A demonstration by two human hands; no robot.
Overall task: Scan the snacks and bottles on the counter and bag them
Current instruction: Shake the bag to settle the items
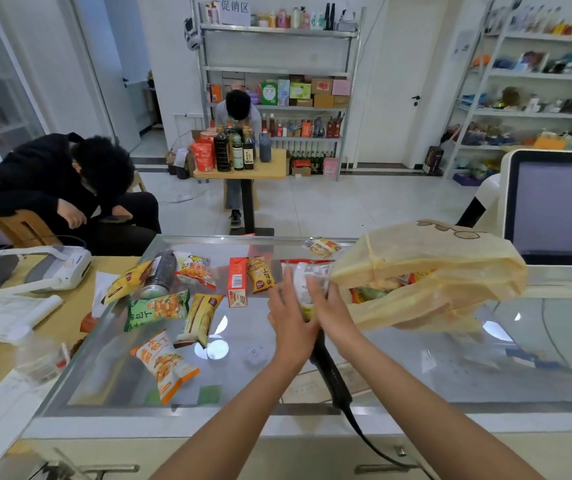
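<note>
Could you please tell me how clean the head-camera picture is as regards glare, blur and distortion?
Head view: round lamp reflections glare on the glass counter beside the snacks. Head view: the left hand, the right hand and the white packet between them are smeared by motion. Head view: wide-angle distortion bends the shelves on the right and the counter's edges. The lighting is even and the shadows are soft.

A metal shelf rack [277,69] stands against the white wall [170,36] at 12 o'clock, a small wooden table [274,168] before it on the pale tiled floor [346,206]. A white door [426,64] is at 1 o'clock, open shelving [537,114] at 2 o'clock.
</note>
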